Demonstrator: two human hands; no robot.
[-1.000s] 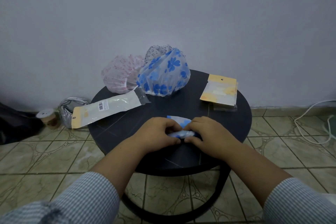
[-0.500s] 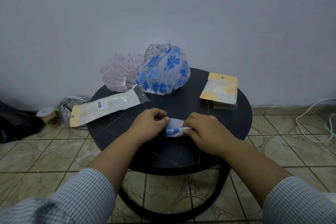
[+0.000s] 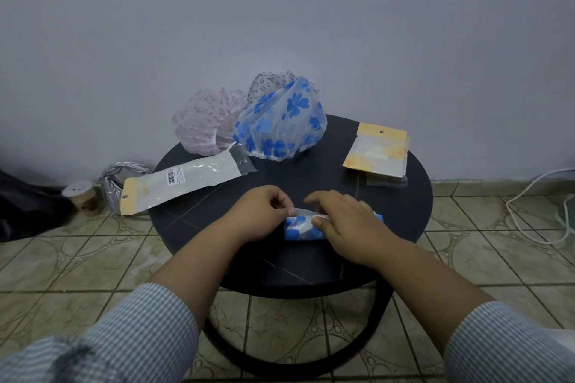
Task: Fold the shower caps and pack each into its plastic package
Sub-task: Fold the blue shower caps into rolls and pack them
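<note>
A folded blue-flowered shower cap (image 3: 301, 229) lies as a narrow roll near the front of the round black table (image 3: 413, 196). My left hand (image 3: 259, 214) pinches its left edge between thumb and fingers. My right hand (image 3: 343, 221) lies over the roll and grips it, thumb pressed on its top. At the back of the table stand an open blue-flowered cap (image 3: 281, 121), a pink-patterned cap (image 3: 203, 123) and a dark-dotted cap (image 3: 269, 82) behind them. A long plastic package (image 3: 183, 179) lies at the left, overhanging the table's edge.
A stack of yellow-topped packages (image 3: 378, 151) rests at the back right of the table. On the tiled floor at the left are a silvery bag (image 3: 116, 182), a small roll (image 3: 81, 196) and a dark bag (image 3: 28, 205). A white cable (image 3: 535, 211) runs at the right.
The cap has been rolled into a longer, tighter bundle and shifted right. My left hand has moved to its left edge; my right hand has slid right along it.
</note>
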